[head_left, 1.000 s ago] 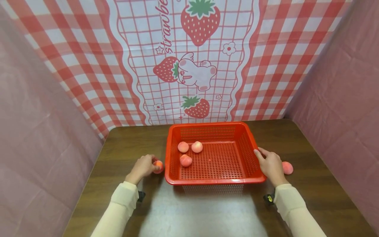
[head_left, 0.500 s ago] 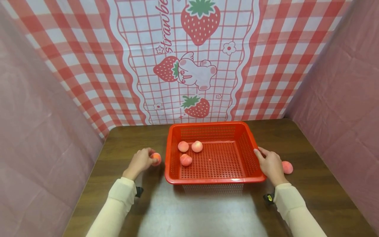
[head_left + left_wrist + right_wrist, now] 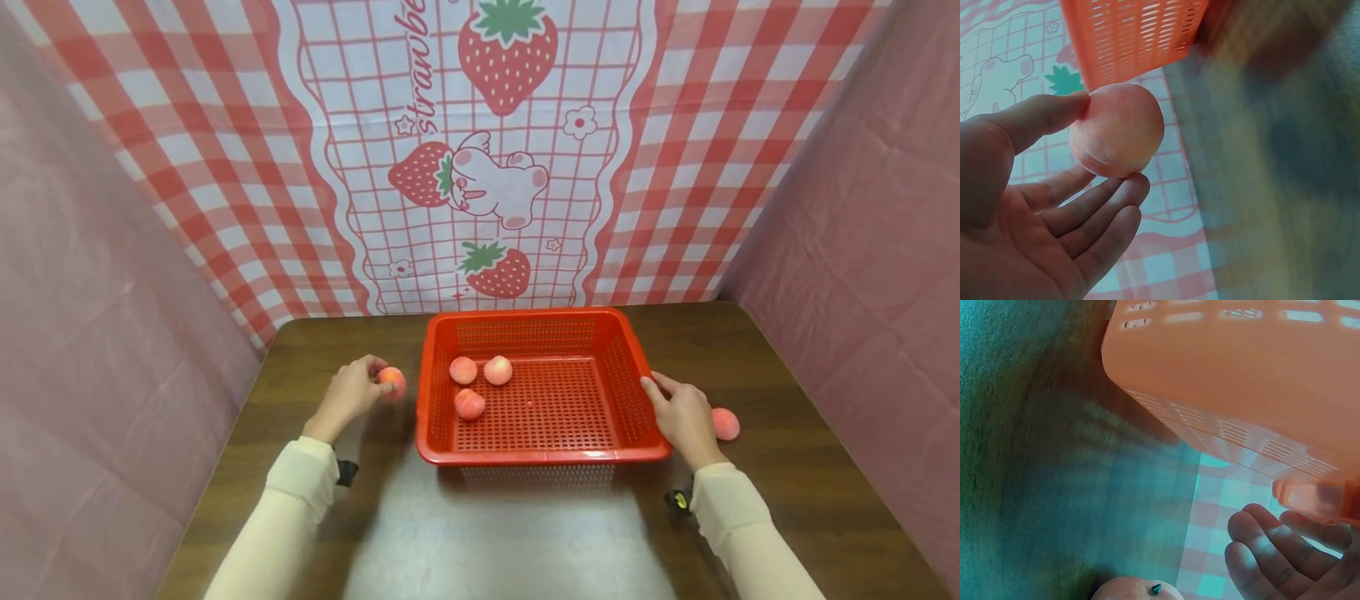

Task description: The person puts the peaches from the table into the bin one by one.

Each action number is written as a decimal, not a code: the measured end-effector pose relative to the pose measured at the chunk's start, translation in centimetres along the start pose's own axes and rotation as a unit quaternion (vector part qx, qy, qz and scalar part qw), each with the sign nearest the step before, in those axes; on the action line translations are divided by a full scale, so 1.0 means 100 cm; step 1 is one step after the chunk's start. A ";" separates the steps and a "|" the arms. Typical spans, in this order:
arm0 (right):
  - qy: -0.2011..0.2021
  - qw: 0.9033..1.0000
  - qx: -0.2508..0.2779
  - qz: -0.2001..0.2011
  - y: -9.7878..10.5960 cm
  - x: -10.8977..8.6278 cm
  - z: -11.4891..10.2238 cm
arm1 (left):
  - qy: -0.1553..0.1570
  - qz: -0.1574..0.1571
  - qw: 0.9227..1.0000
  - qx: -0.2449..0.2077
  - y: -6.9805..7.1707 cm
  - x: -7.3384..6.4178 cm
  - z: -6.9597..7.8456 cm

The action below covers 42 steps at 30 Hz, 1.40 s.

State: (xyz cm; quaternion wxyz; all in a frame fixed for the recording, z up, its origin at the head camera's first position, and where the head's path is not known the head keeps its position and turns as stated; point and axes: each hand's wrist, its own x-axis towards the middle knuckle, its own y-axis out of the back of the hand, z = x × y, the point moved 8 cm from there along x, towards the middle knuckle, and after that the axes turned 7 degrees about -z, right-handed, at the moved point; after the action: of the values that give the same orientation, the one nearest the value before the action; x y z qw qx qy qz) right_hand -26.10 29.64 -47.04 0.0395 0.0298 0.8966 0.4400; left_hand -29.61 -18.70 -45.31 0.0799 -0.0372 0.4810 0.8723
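My left hand (image 3: pixel 347 398) pinches a peach (image 3: pixel 393 382) between thumb and fingers, left of the red plastic basket (image 3: pixel 547 457). In the left wrist view this fuzzy pink-yellow peach (image 3: pixel 1119 130) is held off the table, apart from the basket. Inside the basket's left part lie three more peaches: one at back left (image 3: pixel 462 371), one beside it (image 3: pixel 498 370) and one nearer me (image 3: pixel 469 405). At the basket's right rim my right hand (image 3: pixel 686 423) grips the edge with thumb on top; its fingers (image 3: pixel 1279 553) are under the rim.
Another peach (image 3: pixel 725 424) rests on the wooden table (image 3: pixel 795 467) just right of my right hand; part of it shows at the bottom of the right wrist view. A strawberry-print checked cloth (image 3: pixel 495 192) hangs behind the table, and pink cloth walls (image 3: pixel 862 275) flank it.
My left hand has moved away from me and slightly left, carrying its peach along the basket's left side. The right hand and basket stay in place.
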 end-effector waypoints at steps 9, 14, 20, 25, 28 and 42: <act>-0.002 1.000 0.003 -0.003 -0.001 0.000 0.001 | -0.007 0.018 1.000 -0.012 0.015 0.001 0.007; -0.006 1.000 0.003 -0.005 0.000 0.000 0.001 | -0.017 0.033 0.999 -0.029 0.022 0.003 0.014; -0.010 1.000 0.000 -0.004 -0.001 -0.001 0.002 | -0.028 0.045 0.998 -0.036 0.028 0.001 0.023; -0.013 1.000 0.000 -0.008 -0.001 0.000 0.002 | -0.028 0.047 0.998 -0.041 0.031 0.002 0.026; -0.014 1.000 -0.001 -0.008 -0.001 0.000 0.001 | -0.027 0.045 0.998 -0.044 0.033 0.003 0.028; -0.005 1.000 0.000 -0.005 0.000 -0.001 0.001 | -0.014 0.064 0.995 -0.079 0.037 0.004 0.042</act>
State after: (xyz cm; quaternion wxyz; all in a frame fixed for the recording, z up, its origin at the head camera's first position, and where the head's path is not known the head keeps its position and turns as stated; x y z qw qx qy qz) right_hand -26.00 29.74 -47.11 0.0461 0.0278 0.8966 0.4395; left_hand -30.58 -17.05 -40.01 0.0278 -0.0006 0.4109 0.9113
